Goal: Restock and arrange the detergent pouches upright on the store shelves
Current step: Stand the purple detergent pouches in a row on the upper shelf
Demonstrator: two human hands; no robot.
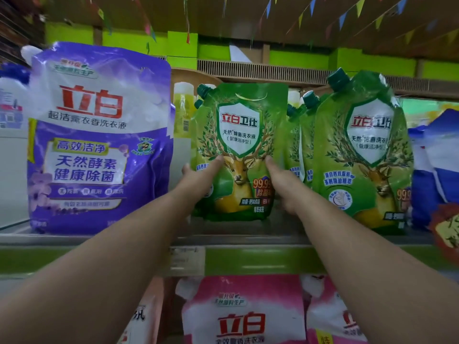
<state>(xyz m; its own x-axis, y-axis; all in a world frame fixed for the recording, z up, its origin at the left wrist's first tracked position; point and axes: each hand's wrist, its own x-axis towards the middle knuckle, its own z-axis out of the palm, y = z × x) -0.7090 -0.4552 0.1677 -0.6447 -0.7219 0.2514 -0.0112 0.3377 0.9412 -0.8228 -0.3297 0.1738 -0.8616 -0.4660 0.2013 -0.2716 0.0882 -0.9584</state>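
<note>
On the upper shelf [238,240], at about twelve o'clock from the person, a green detergent pouch [239,150] stands upright, held between both hands. Left hand [198,178] grips its left edge, thumb lying up across the front print and the other fingers hidden behind. Right hand [282,181] grips the right edge the same way, thumb on the front, fingers wrapped out of sight round the back. At three o'clock a row of matching green pouches [362,150] stands just beside it, caps up; at nine o'clock stands a large purple pouch [99,137], and pink pouches [244,311] sit on the shelf below at six o'clock.

I judge the pouch soft and liquid-filled: fairly heavy for its size, glossy and likely slippery, prone to sagging or toppling if its flat base is not seated squarely. Holding it low on both sides, as here, looks sound; the capped spout [205,90] at eleven o'clock would give a poorer hold.
</note>
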